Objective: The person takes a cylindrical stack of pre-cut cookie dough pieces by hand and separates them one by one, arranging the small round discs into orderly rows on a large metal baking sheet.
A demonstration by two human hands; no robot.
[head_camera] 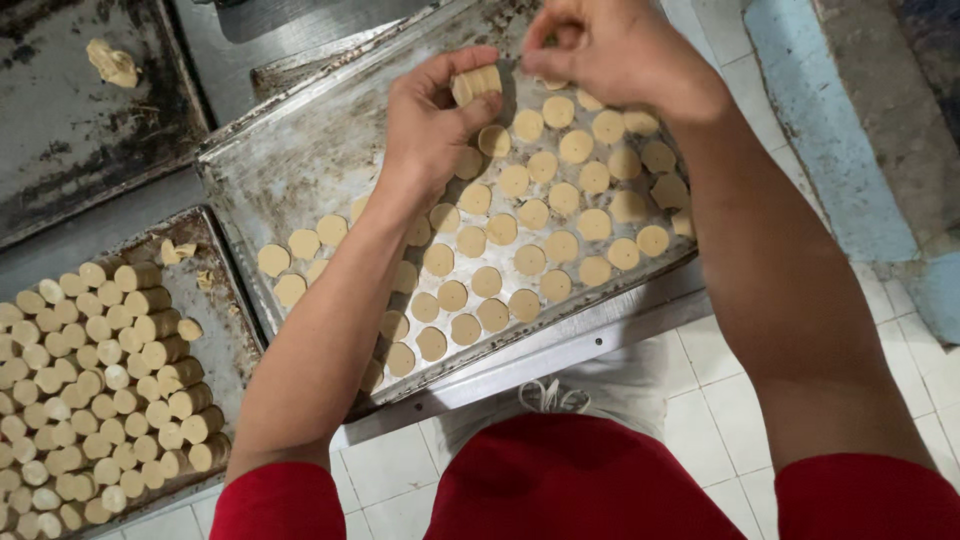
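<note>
White square floor tiles (700, 420) with dark grout lie below; a pale blue painted kerb (830, 130) runs at right.

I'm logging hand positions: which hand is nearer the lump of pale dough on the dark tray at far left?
Left. The left hand lies closer to the dough lump; the right hand is farther right.

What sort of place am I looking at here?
Probably a small bakery or biscuit workshop: worn metal baking trays, rows of round dough discs, stacked dough cylinders on a second tray, and a tiled floor.
</note>
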